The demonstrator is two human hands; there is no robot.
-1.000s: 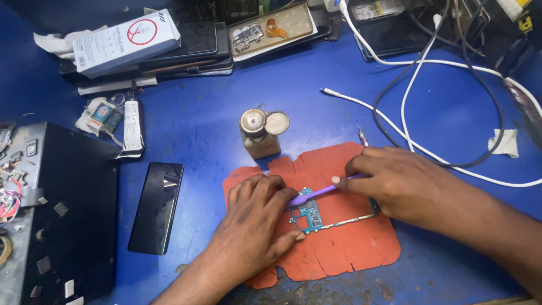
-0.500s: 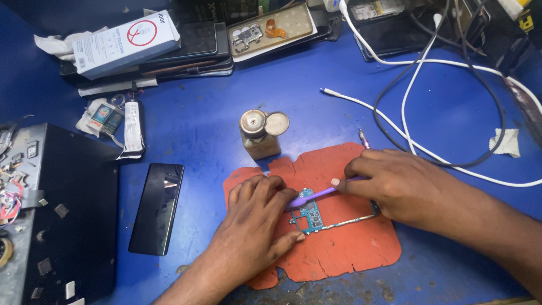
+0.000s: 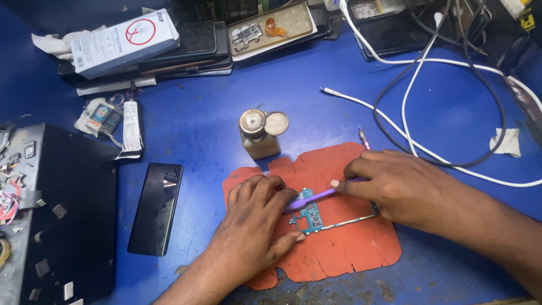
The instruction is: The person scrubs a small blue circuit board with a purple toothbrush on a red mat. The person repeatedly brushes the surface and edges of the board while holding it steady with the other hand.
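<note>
A small blue-green circuit board (image 3: 311, 216) lies on a worn orange mat (image 3: 344, 248) in the middle of the blue worktop. My left hand (image 3: 251, 231) presses flat on the mat and pins the board's left side with fingers and thumb. My right hand (image 3: 395, 183) grips a purple brush (image 3: 316, 197), its head resting on the board's top edge beside my left fingertips. A thin metal strip (image 3: 355, 218) runs from the board under my right hand.
A small bottle with a metal pump top (image 3: 259, 134) stands just behind the mat. A dark phone (image 3: 156, 207) lies left, beside a black box (image 3: 56, 209) strewn with small parts. White and black cables (image 3: 418, 107) loop at right. Boxes and phones are stacked at the back.
Almost nothing: both hands stay on the board, and the purple brush has shifted only slightly against it.
</note>
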